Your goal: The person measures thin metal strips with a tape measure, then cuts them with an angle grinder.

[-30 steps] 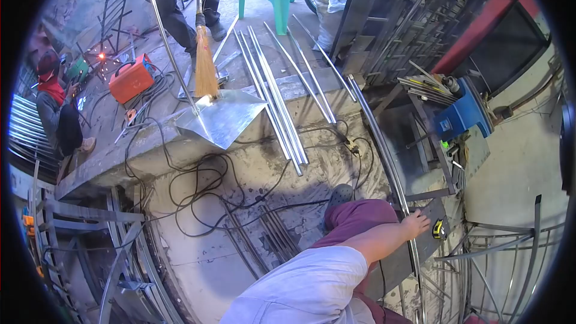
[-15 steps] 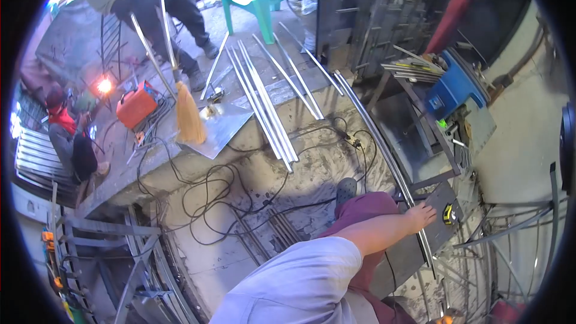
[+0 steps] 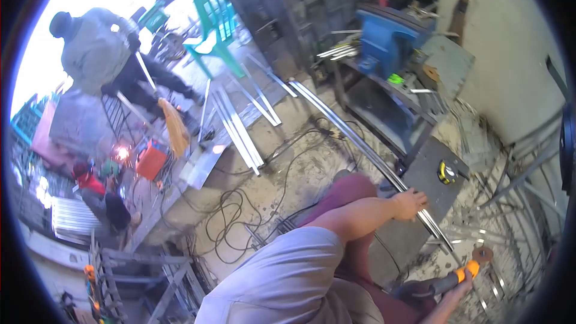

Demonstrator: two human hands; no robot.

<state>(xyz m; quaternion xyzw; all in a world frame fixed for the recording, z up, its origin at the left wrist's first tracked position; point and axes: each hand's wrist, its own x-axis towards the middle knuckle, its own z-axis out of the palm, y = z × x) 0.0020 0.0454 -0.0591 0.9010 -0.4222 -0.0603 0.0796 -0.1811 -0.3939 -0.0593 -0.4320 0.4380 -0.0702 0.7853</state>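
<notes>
My left hand lies across long shiny metal tubes, with its fingers closed over them. The tubes run diagonally from the concrete step down past my knee, over a dark flat plate. At lower right, my right hand grips an orange and dark-grey angle grinder. Its brownish disc is beside the near end of the tubes. A yellow and black tape measure sits on the plate, to the right of my left hand.
More metal tubes lie on the step, near a broom and a red machine. Black cables coil on the floor. A blue metal tool stands on a bench. Two people work at left, near bright sparks.
The view has swung to the right and tilted. My right hand and most of the angle grinder have come into view at lower right. My left hand stays on the tubes.
</notes>
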